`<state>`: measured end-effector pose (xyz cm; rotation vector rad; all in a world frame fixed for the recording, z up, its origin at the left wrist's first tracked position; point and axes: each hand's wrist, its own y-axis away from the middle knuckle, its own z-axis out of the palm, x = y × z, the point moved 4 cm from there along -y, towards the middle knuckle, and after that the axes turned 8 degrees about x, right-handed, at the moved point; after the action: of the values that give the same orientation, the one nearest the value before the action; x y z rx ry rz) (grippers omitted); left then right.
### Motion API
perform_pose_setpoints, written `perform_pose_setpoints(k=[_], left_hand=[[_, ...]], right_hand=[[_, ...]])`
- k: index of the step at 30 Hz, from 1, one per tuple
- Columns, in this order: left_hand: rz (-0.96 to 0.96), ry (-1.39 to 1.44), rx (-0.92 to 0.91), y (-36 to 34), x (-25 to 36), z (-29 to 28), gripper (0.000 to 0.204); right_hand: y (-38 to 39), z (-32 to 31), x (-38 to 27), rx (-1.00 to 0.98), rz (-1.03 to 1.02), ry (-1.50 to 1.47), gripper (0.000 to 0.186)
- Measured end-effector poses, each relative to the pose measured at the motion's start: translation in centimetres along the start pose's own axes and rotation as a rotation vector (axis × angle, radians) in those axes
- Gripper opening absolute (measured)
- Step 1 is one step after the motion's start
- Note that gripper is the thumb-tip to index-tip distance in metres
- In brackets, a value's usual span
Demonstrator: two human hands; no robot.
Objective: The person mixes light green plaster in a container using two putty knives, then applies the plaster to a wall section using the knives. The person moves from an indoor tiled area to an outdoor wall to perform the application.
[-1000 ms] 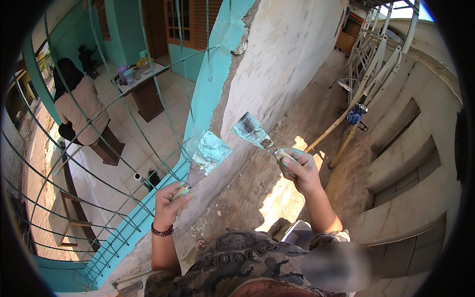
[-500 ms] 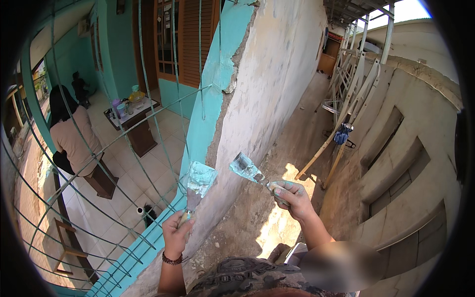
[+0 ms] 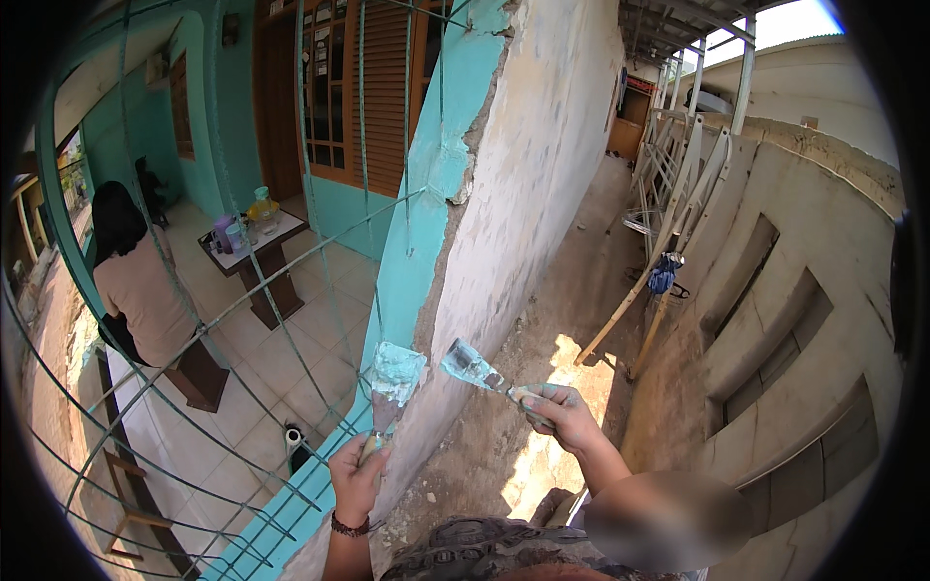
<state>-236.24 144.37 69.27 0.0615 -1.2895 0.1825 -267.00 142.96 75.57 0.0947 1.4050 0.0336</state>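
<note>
My left hand (image 3: 357, 473) is closed round the handle of a wide putty knife (image 3: 397, 376), whose blade carries a thick load of turquoise paste. In my right hand (image 3: 557, 416) is a second putty knife (image 3: 472, 365), held by its pale handle, with turquoise smears on its blade. The two blades point away from me and stand a small gap apart. Just beyond them runs a wall (image 3: 513, 184) with patchy white plaster, its turquoise edge (image 3: 412, 228) broken along a strip of bare grey render.
A green metal grille (image 3: 262, 281) covers the left side. Behind it, a person (image 3: 145, 290) sits near a small table (image 3: 276, 232) with containers. Ladders and poles (image 3: 678, 203) lean along the right-hand wall (image 3: 765, 320) of the narrow passage. Sunlit ground (image 3: 552, 445) lies below.
The view has shifted slightly. My right putty knife has moved a little left and down, nearer the loaded left one. Both hands keep their hold.
</note>
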Motion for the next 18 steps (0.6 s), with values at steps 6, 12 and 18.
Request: perform_pose_setpoints(k=[6,12,18], left_hand=[[0.016,-0.043,0.009,-0.5,0.1,-1.9,0.017],[0.015,-0.036,0.026,0.2,0.9,-2.7,0.017],[0.063,-0.074,0.054,1.5,0.8,-5.3,0.022]], right_hand=[[0.2,2.2,-0.2,0.009,-0.008,0.055,0.028],[0.8,3.9,0.7,0.021,0.03,0.015,0.028],[1.8,6.1,1.3,0.002,0.042,0.026,0.029]])
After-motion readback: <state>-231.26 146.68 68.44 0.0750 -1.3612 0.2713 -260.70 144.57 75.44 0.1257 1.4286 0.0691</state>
